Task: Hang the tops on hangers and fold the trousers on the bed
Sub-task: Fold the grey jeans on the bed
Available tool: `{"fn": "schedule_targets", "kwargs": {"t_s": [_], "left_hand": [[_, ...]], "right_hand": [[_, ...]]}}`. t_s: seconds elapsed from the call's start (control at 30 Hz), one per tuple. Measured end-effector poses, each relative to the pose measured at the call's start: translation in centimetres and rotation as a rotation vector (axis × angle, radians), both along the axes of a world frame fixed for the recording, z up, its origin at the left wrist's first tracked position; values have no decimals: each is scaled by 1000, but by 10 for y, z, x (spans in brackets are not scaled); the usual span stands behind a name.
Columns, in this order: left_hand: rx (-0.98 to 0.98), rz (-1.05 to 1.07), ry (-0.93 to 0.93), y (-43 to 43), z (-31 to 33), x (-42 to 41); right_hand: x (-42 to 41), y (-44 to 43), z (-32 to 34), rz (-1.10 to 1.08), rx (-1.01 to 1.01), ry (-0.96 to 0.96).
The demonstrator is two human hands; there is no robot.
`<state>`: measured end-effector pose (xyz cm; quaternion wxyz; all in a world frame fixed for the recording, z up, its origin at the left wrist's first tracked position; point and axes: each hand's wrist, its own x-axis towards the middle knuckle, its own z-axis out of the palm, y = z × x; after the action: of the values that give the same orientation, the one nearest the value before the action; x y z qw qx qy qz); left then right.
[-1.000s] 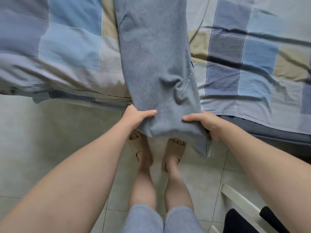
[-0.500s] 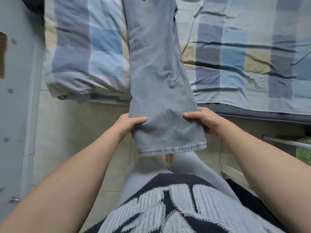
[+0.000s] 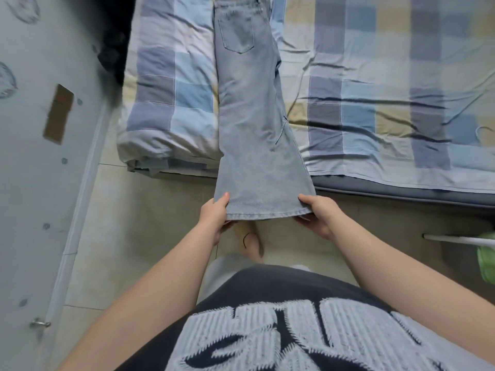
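Denim, pale blue-grey: the trousers [image 3: 251, 124], folded lengthwise with one leg over the other, a back pocket [image 3: 237, 30] facing up. Your left hand [image 3: 214, 215] pinches the left corner of the hem [image 3: 267, 214], thumb on top and fingers curled beneath. Your right hand [image 3: 318, 215] pinches the right corner the same way.

Hem end: held in the air past the edge of the bed [image 3: 375, 108], above the floor tiles [image 3: 150, 223].
Waist end: lying far up on the bed, the cloth stretched nearly straight between.
Bed cover: checked in blue, grey and yellow, creased.
Left of the trousers, touching them: a folded quilt [image 3: 166, 103] in the same check.
Right edge of view, near the floor: a white bar [image 3: 460, 239] and a green item [image 3: 486, 258], too blurred to name.
Left: a pale wall [image 3: 32, 183] bearing a brown patch [image 3: 59, 115].
Nearest you: a dark shirt [image 3: 267, 290] with pale print.
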<state>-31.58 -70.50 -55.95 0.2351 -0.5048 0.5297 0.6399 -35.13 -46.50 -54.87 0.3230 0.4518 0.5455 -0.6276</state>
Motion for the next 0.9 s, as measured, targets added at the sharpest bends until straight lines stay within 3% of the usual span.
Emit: {"fn": "schedule_targets", "kwargs": {"t_s": [0.23, 0.57, 0.9], "left_hand": [[-66, 28, 31, 13, 27, 84], [-53, 30, -116, 19, 36, 235], [-70, 3, -105, 3, 49, 228]], "right_hand": [[83, 9, 14, -39, -69, 82], [233, 28, 20, 16, -107, -15], [226, 20, 36, 75, -105, 20]]}}
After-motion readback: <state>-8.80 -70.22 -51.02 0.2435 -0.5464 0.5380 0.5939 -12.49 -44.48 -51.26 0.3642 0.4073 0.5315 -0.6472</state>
